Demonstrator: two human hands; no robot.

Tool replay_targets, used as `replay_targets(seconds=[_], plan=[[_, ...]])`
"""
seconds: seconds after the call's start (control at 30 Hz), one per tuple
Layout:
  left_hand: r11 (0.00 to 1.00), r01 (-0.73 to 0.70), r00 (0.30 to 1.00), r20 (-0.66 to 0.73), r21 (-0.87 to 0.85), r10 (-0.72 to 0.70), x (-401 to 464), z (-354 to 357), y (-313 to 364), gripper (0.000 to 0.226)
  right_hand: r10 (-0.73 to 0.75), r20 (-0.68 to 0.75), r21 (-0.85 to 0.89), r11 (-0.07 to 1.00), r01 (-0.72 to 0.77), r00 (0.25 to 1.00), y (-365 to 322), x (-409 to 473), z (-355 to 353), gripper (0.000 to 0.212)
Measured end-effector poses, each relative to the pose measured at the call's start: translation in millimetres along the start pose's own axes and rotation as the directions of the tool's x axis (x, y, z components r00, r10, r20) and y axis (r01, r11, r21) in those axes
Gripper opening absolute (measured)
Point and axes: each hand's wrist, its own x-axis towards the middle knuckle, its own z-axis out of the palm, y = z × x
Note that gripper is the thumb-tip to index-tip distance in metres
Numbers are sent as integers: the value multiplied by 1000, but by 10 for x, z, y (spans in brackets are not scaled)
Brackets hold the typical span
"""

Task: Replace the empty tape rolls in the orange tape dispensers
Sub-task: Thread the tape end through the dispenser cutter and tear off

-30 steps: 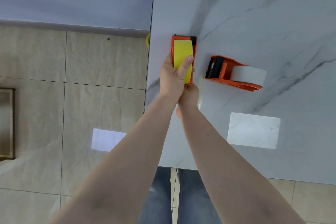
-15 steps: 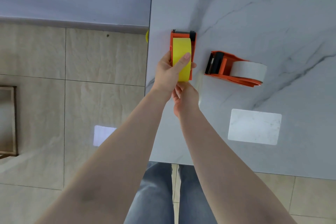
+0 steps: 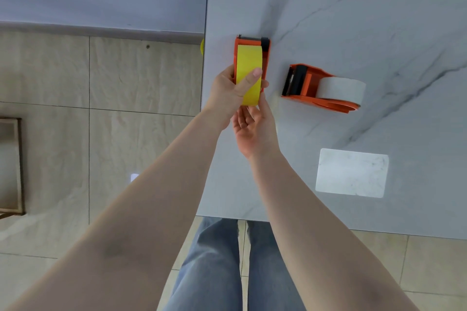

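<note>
Both hands meet: left hand (image 3: 228,93) grips yellow tape roll (image 3: 249,73); right hand (image 3: 254,125) beneath, seemingly loose-fingered.

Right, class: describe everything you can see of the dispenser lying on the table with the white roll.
The orange dispenser looks like plastic and lies on its side on the marble-look table, untouched by either hand. Its black cutter end points left; a white tape roll sits at its right end. It lies right of the hand-held dispenser.

Marble table (image 3: 328,7) above tiled floor (image 3: 63,78), jeans (image 3: 214,272).
</note>
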Motion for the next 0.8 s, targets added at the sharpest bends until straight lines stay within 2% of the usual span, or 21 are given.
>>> replay_targets(seconds=[0.13, 0.2, 0.27, 0.5, 0.8], plan=[[998, -41, 999, 27, -37, 42, -9, -43, -62, 33, -45, 2, 96, 994, 45, 999, -18, -7, 19, 33], [997, -67, 998, -12, -41, 67, -8, -81, -94, 38, -51, -1, 106, 993, 51, 999, -11, -9, 22, 24], [995, -87, 995, -59, -42, 85, -6, -98, -115, 37, -49, -14, 107, 993, 50, 999, 2, -5, 26, 22], [998, -53, 994, -98, -37, 49, -30, -61, -121, 22, -31, -118, -6, 1000, 31, 993, -16, -29, 35, 16], [1000, -27, 991, -129, -3, 26, -57, -66, -43, 16, -61, -176, 49, 996, 71, 982, 7, -43, 100, 13]])
